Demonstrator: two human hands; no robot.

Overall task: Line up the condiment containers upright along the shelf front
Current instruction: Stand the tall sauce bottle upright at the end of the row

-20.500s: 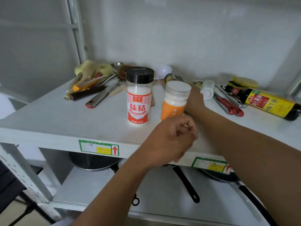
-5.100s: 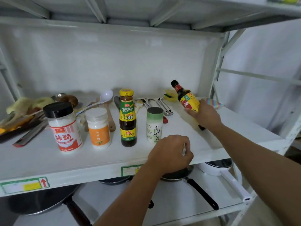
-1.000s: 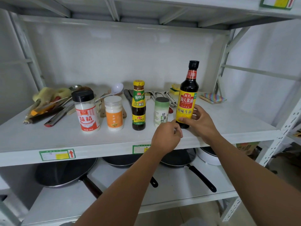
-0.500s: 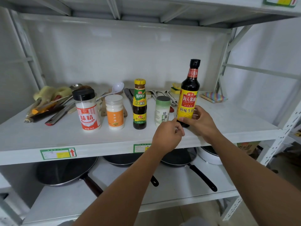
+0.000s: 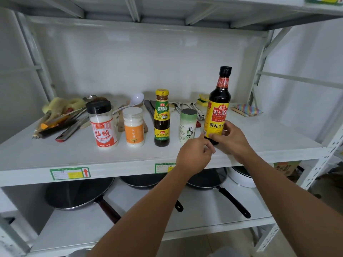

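The right hand (image 5: 232, 141) grips the tall dark yellow-labelled soy sauce bottle (image 5: 218, 108) low down, upright on the white metal shelf (image 5: 74, 154) beside the green-capped white shaker (image 5: 187, 125); the left hand (image 5: 194, 156) hovers loosely curled, empty, alongside.

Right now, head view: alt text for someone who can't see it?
A person's right hand grips a tall soy sauce bottle upright at the right end of a row on a white shelf, the left hand curled beside its base. To its left stand a green-topped shaker, a small sauce bottle, an orange-labelled jar and a black-lidded jar.
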